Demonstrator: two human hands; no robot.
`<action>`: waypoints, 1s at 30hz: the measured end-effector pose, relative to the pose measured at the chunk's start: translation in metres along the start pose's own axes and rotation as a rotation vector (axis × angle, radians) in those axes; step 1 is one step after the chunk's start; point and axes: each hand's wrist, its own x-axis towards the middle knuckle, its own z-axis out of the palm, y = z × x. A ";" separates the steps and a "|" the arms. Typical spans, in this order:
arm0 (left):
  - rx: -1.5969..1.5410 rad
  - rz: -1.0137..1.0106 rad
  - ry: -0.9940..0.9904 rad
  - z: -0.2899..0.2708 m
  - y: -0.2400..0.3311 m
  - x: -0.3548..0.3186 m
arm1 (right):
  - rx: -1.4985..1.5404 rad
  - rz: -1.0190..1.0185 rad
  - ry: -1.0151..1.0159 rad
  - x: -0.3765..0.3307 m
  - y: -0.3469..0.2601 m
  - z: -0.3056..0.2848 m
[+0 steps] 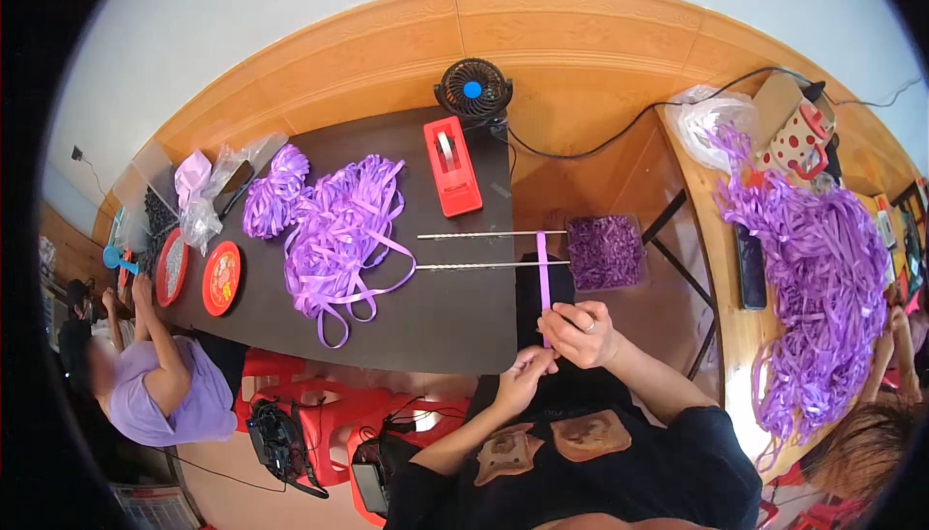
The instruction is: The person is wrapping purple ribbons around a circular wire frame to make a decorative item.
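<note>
Purple ribbon strip [544, 278] pinched by both hands, lower end hidden.

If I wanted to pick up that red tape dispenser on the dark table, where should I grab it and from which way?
Probably from above, across its long sides near the middle. The red tape dispenser lies flat on the dark table, long and narrow, so a hand closes easily over its width. Its sides look free: the fan stands apart behind it, and the purple ribbon pile lies to its left, not touching.

Dark table [440, 322] bears purple ribbons [339, 230], red tape dispenser [452, 165].
</note>
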 end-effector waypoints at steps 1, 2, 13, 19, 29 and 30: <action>0.019 -0.001 -0.044 -0.007 -0.008 0.002 | -0.001 -0.002 -0.001 0.005 0.001 -0.003; 0.016 0.001 -0.045 -0.008 -0.011 0.005 | 0.010 -0.005 -0.006 0.010 0.004 -0.006; 0.059 0.000 0.189 0.022 -0.016 0.068 | 0.306 0.356 0.025 0.078 0.088 0.010; 0.082 0.183 0.302 0.028 -0.003 0.118 | 0.948 0.900 -0.061 0.053 0.133 0.073; 0.038 0.487 0.445 0.038 0.007 0.158 | 1.584 1.470 -0.285 0.023 0.134 0.098; 0.054 0.492 0.447 0.040 0.010 0.160 | 1.585 1.453 -0.323 0.010 0.137 0.105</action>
